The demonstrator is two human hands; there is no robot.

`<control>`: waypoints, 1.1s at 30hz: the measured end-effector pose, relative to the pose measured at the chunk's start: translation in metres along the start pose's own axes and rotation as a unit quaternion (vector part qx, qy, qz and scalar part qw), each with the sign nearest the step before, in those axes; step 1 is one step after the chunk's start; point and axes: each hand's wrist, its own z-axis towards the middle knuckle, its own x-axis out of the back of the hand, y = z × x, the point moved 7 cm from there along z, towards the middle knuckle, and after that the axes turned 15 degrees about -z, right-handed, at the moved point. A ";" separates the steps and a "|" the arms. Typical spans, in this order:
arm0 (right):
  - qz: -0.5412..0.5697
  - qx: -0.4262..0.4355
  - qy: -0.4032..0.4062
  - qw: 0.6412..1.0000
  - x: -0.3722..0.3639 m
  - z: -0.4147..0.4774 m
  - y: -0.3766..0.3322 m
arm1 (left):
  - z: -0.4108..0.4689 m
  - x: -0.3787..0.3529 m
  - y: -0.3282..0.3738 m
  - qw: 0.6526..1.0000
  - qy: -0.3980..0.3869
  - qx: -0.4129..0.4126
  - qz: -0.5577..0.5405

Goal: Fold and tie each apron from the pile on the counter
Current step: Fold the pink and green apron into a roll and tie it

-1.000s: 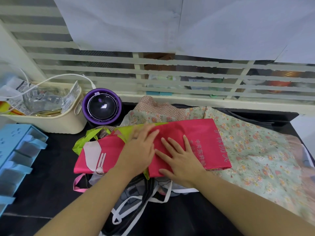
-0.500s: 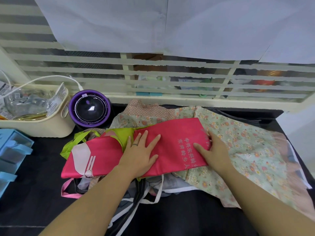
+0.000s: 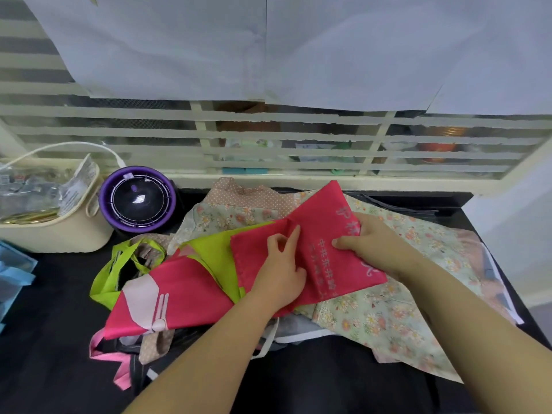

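A pink apron [image 3: 185,294] with lime-green trim and a white fork print lies across the pile in the middle of the black counter [image 3: 53,339]. Its right end is raised into a flap. My right hand [image 3: 367,243] grips that flap, thumb on top over the printed lettering. My left hand [image 3: 280,273] presses on the pink cloth just left of the fold line, fingers mostly straight. Beneath lies a floral light-green apron [image 3: 403,309], spread out to the right. Dark aprons with white and pink straps [image 3: 268,342] stick out at the pile's front.
A purple round fan [image 3: 137,201] stands behind the pile on the left. Next to it is a cream basket [image 3: 59,234] with packets and a white cable. Blue plastic pieces [image 3: 15,273] lie at the left edge. A window grille runs along the back.
My right hand took hold of the pink apron's right end and lifted it up toward the left. My left hand stayed on the cloth, shifting slightly.
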 end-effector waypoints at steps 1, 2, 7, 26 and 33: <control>-0.009 0.005 0.006 1.000 0.004 -0.003 -0.006 | 0.001 -0.002 0.003 0.999 -0.007 -0.002 -0.035; -0.018 0.011 0.011 1.000 0.008 -0.006 -0.013 | 0.003 -0.004 0.006 0.997 -0.011 -0.002 -0.071; -0.038 0.061 0.011 0.997 0.007 -0.021 -0.055 | 0.011 -0.013 0.013 0.905 -0.029 0.085 -0.416; -0.024 0.131 -0.117 0.984 -0.142 -0.025 -0.083 | -0.040 0.049 -0.059 0.712 0.058 0.232 -0.660; -0.094 0.126 -0.144 0.977 -0.182 -0.026 -0.092 | -0.085 0.082 -0.100 0.716 0.037 0.251 -0.650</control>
